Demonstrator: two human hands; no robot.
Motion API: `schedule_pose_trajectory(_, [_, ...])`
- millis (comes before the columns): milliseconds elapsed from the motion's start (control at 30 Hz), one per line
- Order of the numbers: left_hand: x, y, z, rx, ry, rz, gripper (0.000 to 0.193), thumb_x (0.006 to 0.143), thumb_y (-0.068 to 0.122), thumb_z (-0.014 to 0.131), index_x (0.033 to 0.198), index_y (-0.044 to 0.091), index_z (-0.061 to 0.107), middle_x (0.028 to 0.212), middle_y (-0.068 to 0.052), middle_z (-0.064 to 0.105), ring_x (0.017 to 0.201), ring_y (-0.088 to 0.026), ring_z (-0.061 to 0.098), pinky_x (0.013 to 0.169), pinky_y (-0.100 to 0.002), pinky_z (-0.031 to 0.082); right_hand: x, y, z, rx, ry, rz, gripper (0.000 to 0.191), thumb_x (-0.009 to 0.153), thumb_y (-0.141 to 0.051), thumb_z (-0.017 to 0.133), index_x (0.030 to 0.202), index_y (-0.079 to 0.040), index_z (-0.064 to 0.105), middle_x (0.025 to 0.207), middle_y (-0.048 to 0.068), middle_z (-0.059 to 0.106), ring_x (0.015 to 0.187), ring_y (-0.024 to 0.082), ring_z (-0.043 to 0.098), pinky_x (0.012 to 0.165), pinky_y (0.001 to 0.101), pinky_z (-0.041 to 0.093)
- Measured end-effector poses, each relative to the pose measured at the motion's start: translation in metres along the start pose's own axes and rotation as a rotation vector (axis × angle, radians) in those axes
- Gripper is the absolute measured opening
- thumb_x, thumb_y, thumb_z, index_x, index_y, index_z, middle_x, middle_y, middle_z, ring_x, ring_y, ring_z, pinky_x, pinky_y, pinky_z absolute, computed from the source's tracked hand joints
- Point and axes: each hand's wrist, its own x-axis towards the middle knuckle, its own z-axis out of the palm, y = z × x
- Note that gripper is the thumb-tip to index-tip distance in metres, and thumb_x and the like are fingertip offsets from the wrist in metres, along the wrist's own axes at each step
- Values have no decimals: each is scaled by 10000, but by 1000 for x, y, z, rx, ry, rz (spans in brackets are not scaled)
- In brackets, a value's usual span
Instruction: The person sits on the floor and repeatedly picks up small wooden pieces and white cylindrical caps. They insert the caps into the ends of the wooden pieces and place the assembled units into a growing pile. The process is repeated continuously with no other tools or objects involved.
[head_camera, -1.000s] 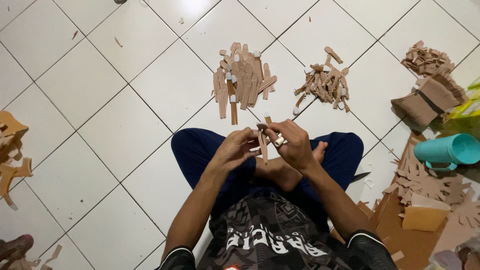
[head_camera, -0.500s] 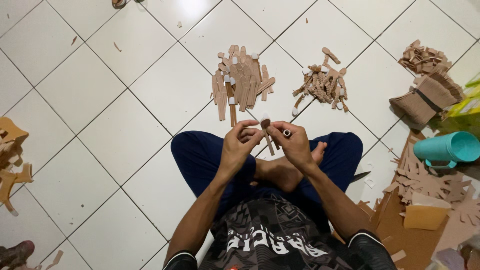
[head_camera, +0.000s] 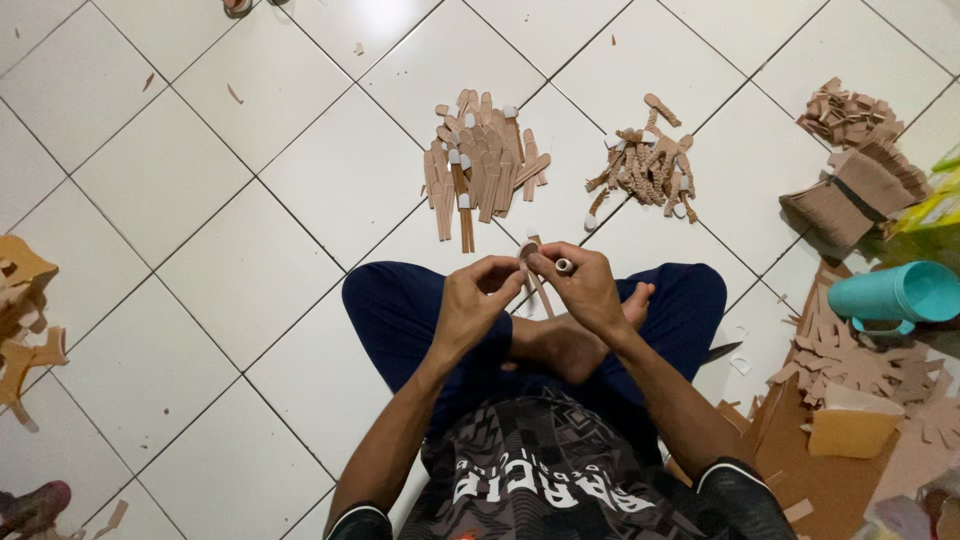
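Note:
I sit cross-legged on a white tiled floor. My left hand (head_camera: 478, 300) and my right hand (head_camera: 580, 285) meet over my lap and together pinch a thin brown cardboard strip (head_camera: 538, 288) that slants down between them. My right hand also holds a small roll of tape (head_camera: 564, 266) by the fingertips. Ahead of my knees lies a pile of long flat brown strips with white tips (head_camera: 480, 165). To its right sits a smaller pile of wrapped strips (head_camera: 645, 165).
A stack of brown cardboard pieces (head_camera: 850, 190) and a heap of small offcuts (head_camera: 845, 112) lie at the right. A teal cup (head_camera: 895, 293) lies on its side above cardboard scraps (head_camera: 850, 360). More cardboard shapes (head_camera: 25, 320) sit at the left edge.
My hands have stayed together over my lap, shifting slightly while working the strip; the strip's upper end now sits between my fingertips. The piles have not moved.

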Motion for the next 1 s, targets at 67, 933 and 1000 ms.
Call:
schedule_pose_trajectory(67, [0,-2,0,17,24,36,248,911,181,751,1082,1,746,933,-71,788,874,-108,760,794,-252,606,-1,0,3,-36,12,-47,267,958,-222,724,1121,-14,759,920,40,776,765,74,661,646,216,539])
schedule_pose_trajectory(933, [17,-43,-23,-449,-196,-299,313,1009,255,667,1042,-47,743,929,-72,763,836,-100,705,737,-256,552,9,-3,1,-527,-69,-431,188,913,-190,752,997,-22,745,896,98,754,798,187,705,701,327,563])
schedule_pose_trajectory(1000, [18,-44,-21,-512,-192,-313,294,993,242,680,1054,-41,735,955,-63,770,864,-96,704,751,-247,544,5,-3,7,-583,30,-516,205,904,-158,733,1050,-13,745,924,105,747,854,200,696,734,327,554])
